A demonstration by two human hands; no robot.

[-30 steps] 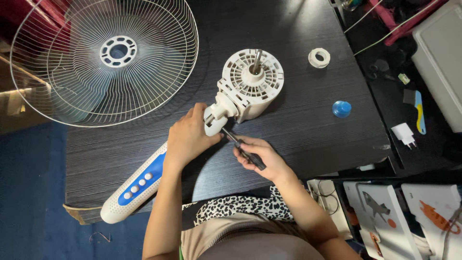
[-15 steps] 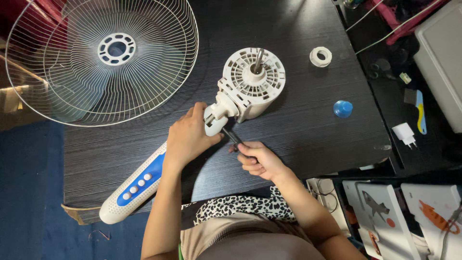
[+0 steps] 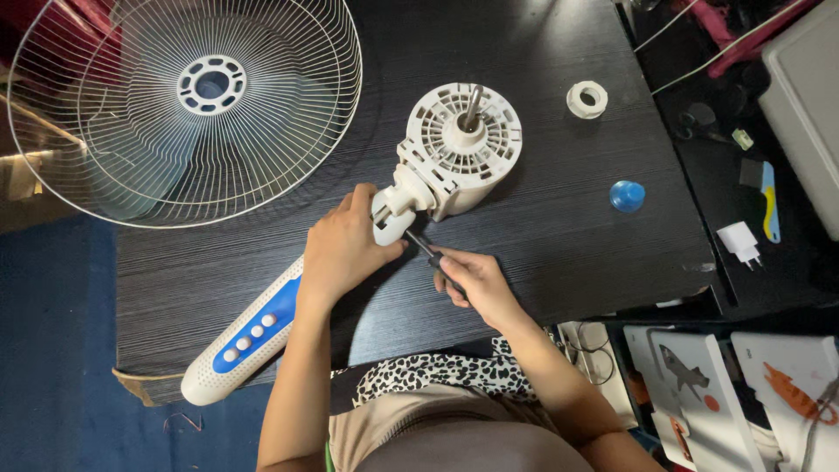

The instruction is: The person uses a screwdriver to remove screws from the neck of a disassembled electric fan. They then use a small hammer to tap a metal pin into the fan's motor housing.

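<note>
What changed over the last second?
Little. The right hand drew the screwdriver slightly toward the body, its tip kept at the fan neck. The left hand still grips the neck. Motor housing, grille, white ring and blue cap stayed put.

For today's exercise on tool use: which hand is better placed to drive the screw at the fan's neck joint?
Probably the right hand: it holds the screwdriver, tip pointing at the neck joint. The left hand grips the fan stem, steadying it.
</note>
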